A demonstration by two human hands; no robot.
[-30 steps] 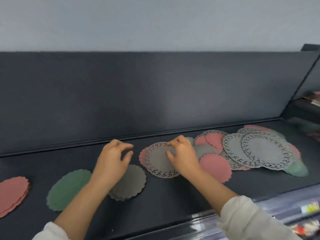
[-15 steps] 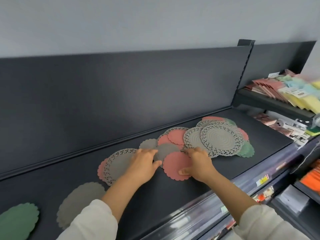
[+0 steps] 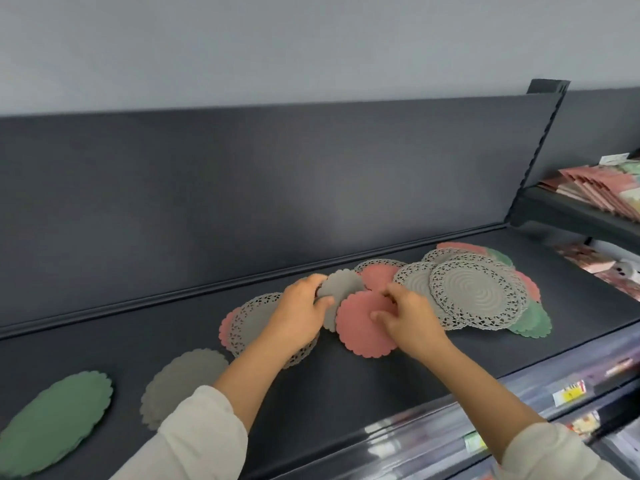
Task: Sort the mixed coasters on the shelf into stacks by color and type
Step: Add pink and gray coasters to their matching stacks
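Note:
Mixed coasters lie on the dark shelf (image 3: 346, 386). My left hand (image 3: 301, 313) pinches the edge of a grey scalloped coaster (image 3: 343, 287) between thumb and fingers. My right hand (image 3: 410, 318) grips the right edge of a pink scalloped coaster (image 3: 356, 329), thumb on top. Under my left wrist lies a grey lace coaster (image 3: 254, 320) on a pink one (image 3: 225, 329). To the right, large grey lace coasters (image 3: 478, 296) overlap pink and green coasters (image 3: 531, 322). At the left sit a green stack (image 3: 59, 420) and a grey scalloped stack (image 3: 183, 382).
A dark back panel (image 3: 277, 188) rises right behind the coasters. The shelf's front edge carries a price-tag rail (image 3: 571, 393). On the right, a neighbouring shelf (image 3: 581, 216) holds packaged goods (image 3: 602, 188).
The view has swung right and closer. My left hand left the lace coaster and took hold of the grey scalloped one. My right hand stays at the pink coaster.

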